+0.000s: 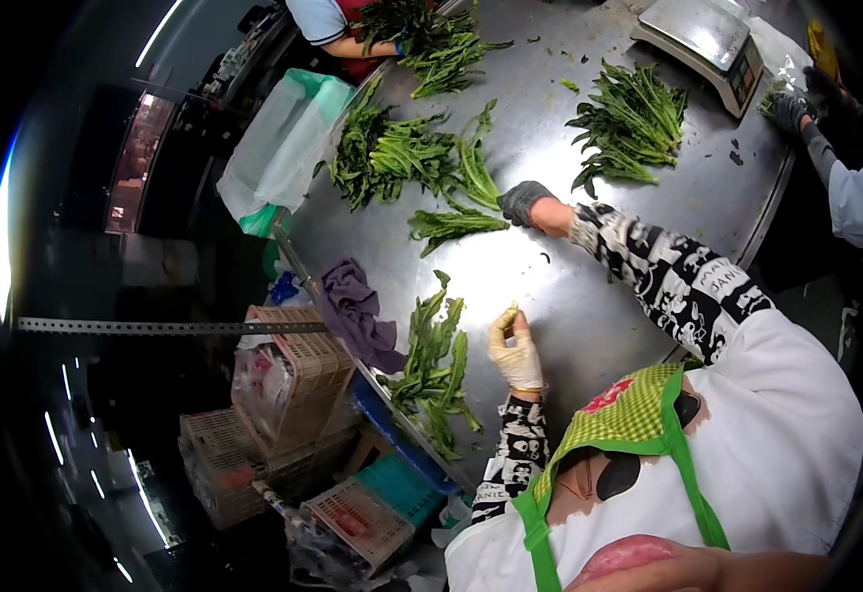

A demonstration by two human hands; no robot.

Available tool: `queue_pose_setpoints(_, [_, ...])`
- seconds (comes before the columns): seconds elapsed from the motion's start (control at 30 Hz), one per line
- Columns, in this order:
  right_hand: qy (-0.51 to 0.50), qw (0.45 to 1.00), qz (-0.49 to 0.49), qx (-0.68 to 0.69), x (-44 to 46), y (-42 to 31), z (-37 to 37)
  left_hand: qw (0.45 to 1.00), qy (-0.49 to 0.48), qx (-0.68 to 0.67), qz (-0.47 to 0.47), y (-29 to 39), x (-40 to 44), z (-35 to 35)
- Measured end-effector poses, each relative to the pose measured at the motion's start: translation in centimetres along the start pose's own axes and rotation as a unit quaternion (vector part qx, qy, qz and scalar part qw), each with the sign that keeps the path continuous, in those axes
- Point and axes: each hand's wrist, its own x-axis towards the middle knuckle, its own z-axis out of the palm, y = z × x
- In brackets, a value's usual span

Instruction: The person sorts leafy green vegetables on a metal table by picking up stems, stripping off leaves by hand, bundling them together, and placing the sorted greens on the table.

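Observation:
My right hand (525, 203), in a dark grey glove, is closed at the stem ends of some long leafy greens (477, 178). A smaller bunch of greens (456, 225) lies just below it, its stems pointing to the same hand. My left hand (515, 353), in a cream glove, is raised over the metal table with its fingertips pinched together. A small pale bit shows at those fingertips, too small to name. Loose leaves (431, 365) lie to the left of this hand, near the table edge.
On the metal table (589, 286) lie a larger heap of greens (392, 148), another bunch (638, 123), a scale (703, 44) and a purple cloth (357, 311). A lined bin (288, 143) and crates (293, 380) stand alongside. Co-workers' hands (789, 111) work at the far edges.

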Motion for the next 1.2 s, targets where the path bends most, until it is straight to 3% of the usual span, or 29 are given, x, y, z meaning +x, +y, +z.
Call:
queue_pose_setpoints(0.13, [-0.005, 0.992, -0.101, 0.072, -8.0, -4.0, -2.5, 0.960, -0.058, -0.203, -0.185, 0.6, 2.1, 0.1])
queue_pose_setpoints(0.2, [-0.012, 0.975, -0.194, -0.108, -11.1, -5.8, -2.9, 0.897, -0.136, -0.344, -0.240, 1.4, 3.3, 0.7])
queue_pose_setpoints(0.23, [0.047, 0.953, -0.260, -0.148, -12.4, -5.5, -2.0, 0.893, -0.150, -0.360, -0.226, 2.0, 3.5, 0.9])
queue_pose_setpoints(0.27, [0.032, 0.952, -0.251, -0.172, -13.8, -6.1, -1.8, 0.887, -0.176, -0.379, -0.198, 2.4, 3.7, 1.1])
queue_pose_setpoints(0.37, [0.033, 0.931, -0.206, -0.300, -15.6, -6.5, -0.4, 0.892, -0.054, -0.399, -0.205, 3.6, 3.0, 2.7])
queue_pose_setpoints(0.4, [0.047, 0.940, -0.182, -0.283, -15.3, -6.1, 0.2, 0.885, -0.035, -0.409, -0.219, 4.4, 2.6, 3.0])
queue_pose_setpoints(0.43, [0.112, 0.956, -0.184, -0.199, -15.2, -4.7, 1.7, 0.894, -0.004, -0.388, -0.224, 5.0, 2.2, 3.4])
queue_pose_setpoints(0.47, [0.088, 0.968, -0.037, 0.234, -15.7, -5.0, 2.1, 0.913, 0.002, -0.346, -0.217, 4.9, 1.6, 3.4])
queue_pose_setpoints(0.5, [0.047, 0.776, 0.117, 0.618, -16.1, -5.4, 2.4, 0.930, 0.008, -0.303, -0.210, 4.9, 1.2, 3.2])
queue_pose_setpoints(0.57, [0.025, 0.704, 0.217, 0.676, -15.9, -4.5, 2.8, 0.887, 0.067, -0.392, -0.234, 4.9, 1.0, 3.0])
queue_pose_setpoints(0.6, [0.009, 0.747, 0.240, 0.620, -15.7, -3.6, 3.3, 0.878, 0.080, -0.410, -0.232, 5.0, 1.2, 2.4])
queue_pose_setpoints(0.63, [-0.060, 0.860, 0.175, 0.476, -15.1, -1.0, 4.8, 0.872, 0.095, -0.408, -0.254, 4.5, 1.6, 1.8])
queue_pose_setpoints(0.67, [-0.118, 0.961, 0.121, 0.218, -15.0, -2.4, 3.8, 0.877, 0.099, -0.402, -0.243, 3.9, 2.0, 1.2])
queue_pose_setpoints(0.7, [-0.166, 0.983, 0.055, -0.056, -15.6, -4.7, 2.1, 0.882, 0.103, -0.395, -0.234, 3.2, 2.1, 0.7])
queue_pose_setpoints(0.77, [-0.124, 0.987, 0.075, 0.064, -17.2, -7.1, 0.4, 0.890, 0.099, -0.367, -0.252, 2.0, 2.0, 0.1])
queue_pose_setpoints(0.87, [-0.045, 0.997, -0.058, -0.008, -17.4, -10.4, -1.5, 0.901, 0.079, -0.315, -0.288, 2.7, 1.7, 0.5])
queue_pose_setpoints(0.93, [-0.004, 0.995, -0.080, -0.062, -16.6, -9.4, 0.0, 0.915, 0.031, -0.310, -0.258, 2.6, 1.0, 0.8])
queue_pose_setpoints(0.97, [0.014, 0.992, -0.097, -0.077, -16.6, -9.6, 0.0, 0.885, 0.028, -0.391, -0.250, 3.3, 1.3, 1.5])
queue_pose_setpoints(1.13, [0.044, 0.963, -0.202, -0.174, -14.4, -5.9, 4.5, 0.903, 0.026, -0.330, -0.273, 1.3, 1.9, 1.0])
queue_pose_setpoints(1.17, [0.020, 0.996, -0.067, 0.054, -13.9, -5.8, 5.2, 0.920, 0.053, -0.302, -0.244, 1.8, 1.9, 1.7])
queue_pose_setpoints(1.2, [-0.005, 0.958, 0.076, 0.277, -13.4, -5.6, 5.8, 0.947, 0.047, -0.239, -0.209, 1.9, 1.7, 1.6])
